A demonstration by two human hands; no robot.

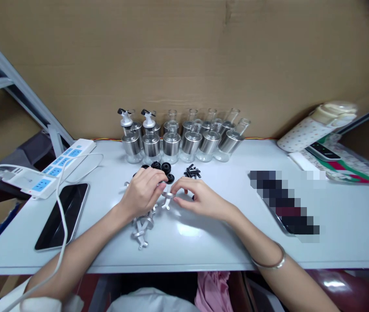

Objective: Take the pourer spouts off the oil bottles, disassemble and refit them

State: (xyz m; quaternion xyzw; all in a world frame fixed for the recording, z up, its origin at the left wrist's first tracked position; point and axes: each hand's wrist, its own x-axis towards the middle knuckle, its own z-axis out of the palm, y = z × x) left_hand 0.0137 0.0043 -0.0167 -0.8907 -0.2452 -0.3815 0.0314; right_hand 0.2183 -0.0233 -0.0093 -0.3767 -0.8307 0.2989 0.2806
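Observation:
My right hand (200, 197) has its thumb and forefinger at the edge of a silver pourer spout (168, 201), pinching it just above the table. Close by on the left, my left hand (143, 190) is closed, fingers curled and thumb against them; what it may hold is hidden. Beyond that hand lie several round black stoppers (166, 167). More silver pourer spouts (140, 236) are piled loosely below my left wrist. A small heap of black flip caps (192, 171) lies behind my right hand.
Two rows of glass bottles with metal sleeves (191, 142) stand at the back; two front ones carry fitted pourers (148, 119). On the left are a power strip (63, 164), white cable and phone (63, 216). A blurred-out dark device (285, 203) and patterned tumbler (311, 128) are right.

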